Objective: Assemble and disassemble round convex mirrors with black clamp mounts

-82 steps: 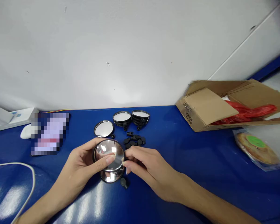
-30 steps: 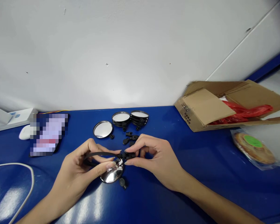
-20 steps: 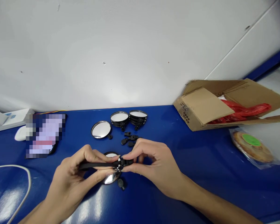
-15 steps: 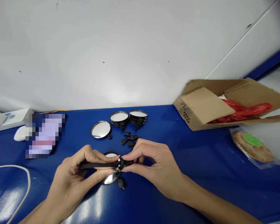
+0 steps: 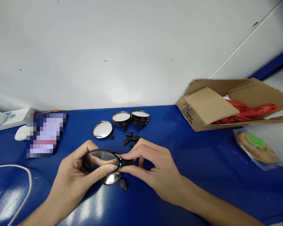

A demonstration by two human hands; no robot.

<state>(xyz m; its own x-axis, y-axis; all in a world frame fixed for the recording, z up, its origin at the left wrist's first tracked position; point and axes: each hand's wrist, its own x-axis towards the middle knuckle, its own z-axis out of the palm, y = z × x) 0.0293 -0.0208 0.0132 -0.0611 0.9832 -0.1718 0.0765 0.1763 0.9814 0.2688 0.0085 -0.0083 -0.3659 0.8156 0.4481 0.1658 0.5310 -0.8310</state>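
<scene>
We do best to steady the mirror (image 5: pixel 101 154), pinched above the surface (image 5: pixel 191 153) in our left hand's (image 5: pixel 76 171) grip, square to the joint (image 5: pixel 126 162) our right hand (image 5: pixel 155 168) pinches at its edge.

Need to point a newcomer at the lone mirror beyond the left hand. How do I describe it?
On the blue table, find the two stacks of round mirrors near the white wall. Just left of them and slightly nearer the person lies a round, black-rimmed mirror, a small black knob at its near right edge. Unlike its stacked neighbours, it lies singly.
</scene>
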